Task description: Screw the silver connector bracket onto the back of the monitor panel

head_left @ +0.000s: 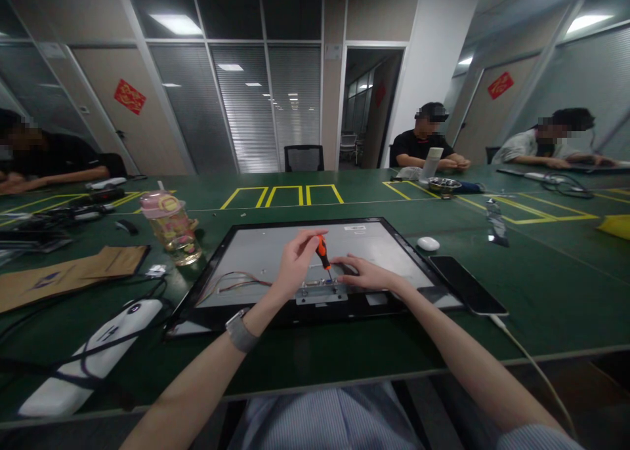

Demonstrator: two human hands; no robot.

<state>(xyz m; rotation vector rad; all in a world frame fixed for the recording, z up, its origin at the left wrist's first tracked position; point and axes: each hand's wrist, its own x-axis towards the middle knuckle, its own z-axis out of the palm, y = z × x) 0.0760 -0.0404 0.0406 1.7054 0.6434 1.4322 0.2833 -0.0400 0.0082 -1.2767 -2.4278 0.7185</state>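
A flat display panel (290, 246) with a black frame lies back side up on the table before me. My left hand (296, 261) is closed on the orange and black handle of a screwdriver (323, 250), which stands tilted with its shaft pointing down at a metal bracket (319, 295) near the panel's front edge. My right hand (364, 272) rests by the screwdriver's tip, fingers bent near the bracket; whether they pinch anything is hidden. A bundle of thin coloured wires (235, 279) lies on the panel to the left.
Left of the panel stand a pink-lidded bottle (170, 230), cardboard (69, 276) and a white power strip (96, 358) with black cables. At right lie a white earbud case (428, 243) and a phone (467, 285) with a charging cable. Several people sit across the green table (556, 286).
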